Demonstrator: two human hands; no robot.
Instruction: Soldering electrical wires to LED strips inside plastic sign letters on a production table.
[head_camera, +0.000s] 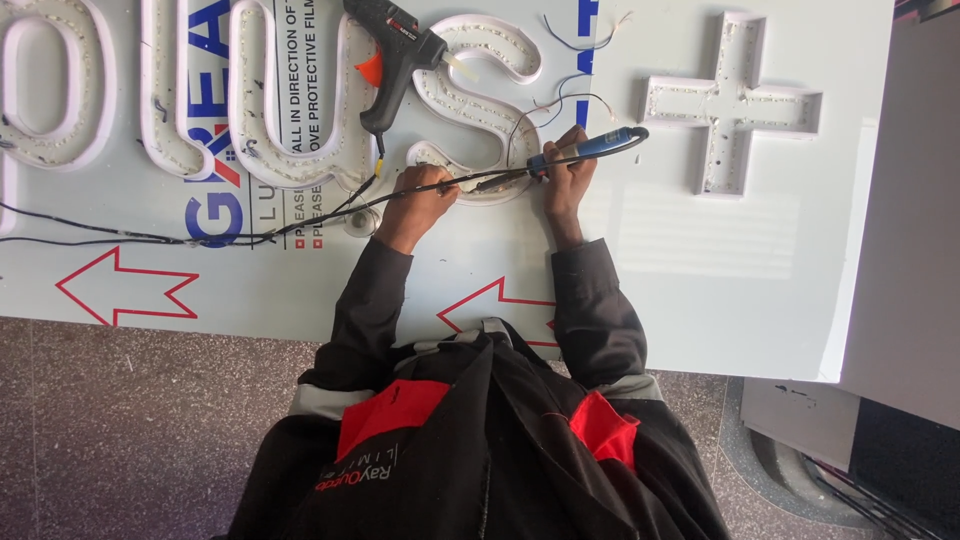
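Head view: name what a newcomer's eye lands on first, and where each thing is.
At centre, the right hand holds a blue-handled soldering iron at the lower curve of a white S-shaped channel letter, while the left hand pinches a black cable running off to the left. A black glue gun lies just above, and a white plus-shaped channel piece sits at upper right on the white panel.

A sign-making workshop: hollow white letter shells (480, 110) lie on a film-covered panel (700, 260), beside a glue gun (400, 60) and loose wires (150, 238).
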